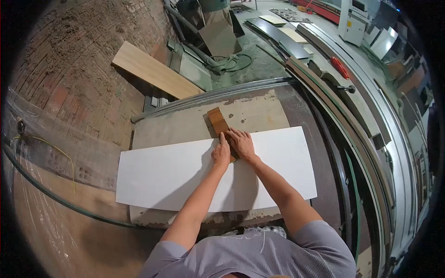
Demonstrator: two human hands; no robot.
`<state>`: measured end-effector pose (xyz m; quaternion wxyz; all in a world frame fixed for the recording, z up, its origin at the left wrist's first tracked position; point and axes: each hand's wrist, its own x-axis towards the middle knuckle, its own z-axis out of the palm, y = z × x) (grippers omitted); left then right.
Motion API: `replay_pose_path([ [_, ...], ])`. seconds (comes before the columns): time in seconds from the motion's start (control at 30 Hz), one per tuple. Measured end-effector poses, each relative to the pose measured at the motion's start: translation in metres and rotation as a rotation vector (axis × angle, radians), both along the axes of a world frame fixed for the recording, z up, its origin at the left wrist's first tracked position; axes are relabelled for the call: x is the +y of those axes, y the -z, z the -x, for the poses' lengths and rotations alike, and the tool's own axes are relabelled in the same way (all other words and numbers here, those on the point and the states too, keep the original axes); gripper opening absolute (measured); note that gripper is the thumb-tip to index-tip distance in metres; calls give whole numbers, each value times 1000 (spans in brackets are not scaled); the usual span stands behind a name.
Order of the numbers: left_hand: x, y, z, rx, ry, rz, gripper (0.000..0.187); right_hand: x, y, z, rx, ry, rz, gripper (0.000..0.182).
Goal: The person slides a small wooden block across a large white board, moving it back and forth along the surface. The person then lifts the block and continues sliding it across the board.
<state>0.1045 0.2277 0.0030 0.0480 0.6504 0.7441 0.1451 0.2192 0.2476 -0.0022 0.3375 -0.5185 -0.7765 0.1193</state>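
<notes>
A white rectangular board (162, 173) lies flat in front of me on a worn, stained work surface (176, 132). Across its far edge rests a narrow brown wooden block (218, 121), whose far end sticks out past the board. My left hand (221, 152) grips the block from the left, index finger stretched along it. From the right, my right hand (242, 144) presses its fingers over the same block, close beside the left. Part of the block's middle is hidden under both hands; its near end shows between the wrists.
A brick wall (69, 69) rises on the left, with a wood-grain panel (157, 69) leaning by it. Plastic sheeting (41, 125) hangs at the left. Long metal rails (343, 120) run along the right, with a red-handled tool (340, 67) on them. A coiled hose (229, 62) lies behind.
</notes>
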Motion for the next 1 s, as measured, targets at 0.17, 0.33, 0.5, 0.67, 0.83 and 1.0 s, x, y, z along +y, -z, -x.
replay_pose_path([
  [0.17, 4, 5, 5, 30, 33, -7, 48, 0, 2, 4, -44, 106, -11, 44],
  [0.33, -2, 7, 2, -8, 27, -41, 50, -8, -9, -3, -101, -27, 118, 48],
  [0.5, -44, -1, -7, -79, 42, -54, 50, -29, -3, -17, -100, -105, 114, 53],
  [0.67, -104, -6, -15, -178, 77, -27, 55, -68, -5, -35, -183, -264, 117, 55],
  [0.83, -182, -25, -31, -181, 137, 103, 60, -123, -11, -65, -316, -419, 119, 57],
  [1.0, -241, -19, -47, -170, 260, 86, 65, -198, -21, -101, -224, -429, 155, 47],
])
